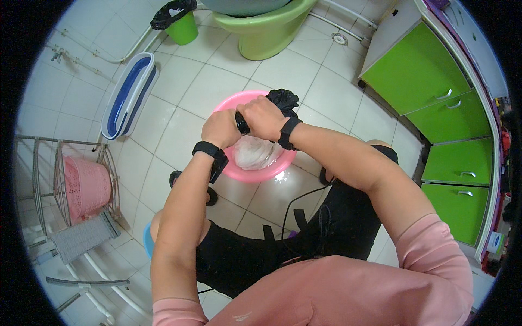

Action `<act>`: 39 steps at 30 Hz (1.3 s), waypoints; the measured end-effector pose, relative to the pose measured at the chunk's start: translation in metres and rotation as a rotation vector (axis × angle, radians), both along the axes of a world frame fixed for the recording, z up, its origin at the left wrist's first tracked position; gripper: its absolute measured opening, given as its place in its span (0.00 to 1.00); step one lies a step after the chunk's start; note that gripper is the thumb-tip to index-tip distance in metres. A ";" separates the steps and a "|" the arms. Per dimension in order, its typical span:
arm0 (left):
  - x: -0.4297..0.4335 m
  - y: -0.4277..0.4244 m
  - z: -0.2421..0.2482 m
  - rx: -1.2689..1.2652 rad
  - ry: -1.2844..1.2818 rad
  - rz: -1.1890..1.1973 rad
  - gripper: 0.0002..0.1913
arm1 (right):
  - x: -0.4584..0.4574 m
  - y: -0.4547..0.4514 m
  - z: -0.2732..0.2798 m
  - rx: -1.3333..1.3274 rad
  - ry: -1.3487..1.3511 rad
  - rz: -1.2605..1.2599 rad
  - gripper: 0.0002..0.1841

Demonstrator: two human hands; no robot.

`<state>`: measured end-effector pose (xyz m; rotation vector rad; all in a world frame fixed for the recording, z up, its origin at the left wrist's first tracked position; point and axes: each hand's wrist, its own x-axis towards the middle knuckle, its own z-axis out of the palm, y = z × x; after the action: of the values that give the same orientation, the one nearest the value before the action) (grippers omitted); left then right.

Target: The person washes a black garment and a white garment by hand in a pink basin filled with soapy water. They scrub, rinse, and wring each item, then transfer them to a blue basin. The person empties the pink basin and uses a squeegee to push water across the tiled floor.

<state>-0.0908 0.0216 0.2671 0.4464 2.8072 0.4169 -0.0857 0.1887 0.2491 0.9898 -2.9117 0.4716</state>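
Observation:
Both fists grip a wet black cloth (242,123) over a pink plastic basin (255,175) on the tiled floor. My left hand (220,127) is closed on the cloth's left part, and my right hand (261,114) on its other side, close beside it. A stretch of the cloth shows between the two fists, and a bunched black part (283,102) lies beyond my right hand over the basin's far right rim. Below my hands, white wet fabric (255,153) sits in water in the basin. Both wrists wear black straps.
Beyond stand a green toilet (265,38) and a green bin (183,30). A blue-and-white collapsible tub (128,95) leans at the left wall, above a metal rack (36,175) with a pink basket (87,187) and a mop head (85,236). Green cabinets (420,69) line the right. A black cable (287,212) hangs near my legs.

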 end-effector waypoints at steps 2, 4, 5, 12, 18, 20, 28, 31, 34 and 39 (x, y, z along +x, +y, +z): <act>-0.003 -0.002 0.004 0.018 -0.022 -0.014 0.11 | -0.001 0.001 0.002 -0.037 0.023 -0.001 0.12; -0.004 -0.004 0.010 0.033 -0.018 -0.022 0.13 | -0.003 0.002 0.006 -0.072 0.017 0.007 0.12; -0.004 -0.004 0.013 0.071 -0.008 -0.001 0.17 | -0.005 0.002 0.008 -0.116 0.072 -0.025 0.12; -0.001 0.010 0.040 0.546 0.557 0.017 0.47 | -0.030 0.005 0.033 -0.583 0.017 -0.371 0.21; 0.042 0.029 0.041 0.464 0.493 0.021 0.56 | -0.044 -0.003 0.043 -1.018 -0.143 -0.668 0.28; 0.055 0.041 0.030 0.409 0.502 0.083 0.57 | -0.040 -0.009 0.046 -1.104 -0.200 -0.651 0.26; 0.035 0.037 0.020 0.792 0.364 0.165 0.48 | -0.009 -0.018 0.072 -1.377 -0.780 -0.576 0.17; 0.020 0.026 0.026 0.743 0.247 0.174 0.38 | -0.008 -0.016 0.078 -1.388 -0.833 -0.510 0.16; 0.010 0.021 0.029 0.750 0.193 0.159 0.29 | -0.013 -0.009 0.081 -1.332 -0.868 -0.445 0.14; 0.002 0.016 0.034 0.906 -0.151 0.189 0.21 | -0.019 -0.001 0.089 -1.195 -0.738 -0.312 0.16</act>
<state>-0.0892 0.0375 0.3014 0.2853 2.3676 1.6884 -0.1048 0.1881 0.3377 0.1560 -2.2693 2.4734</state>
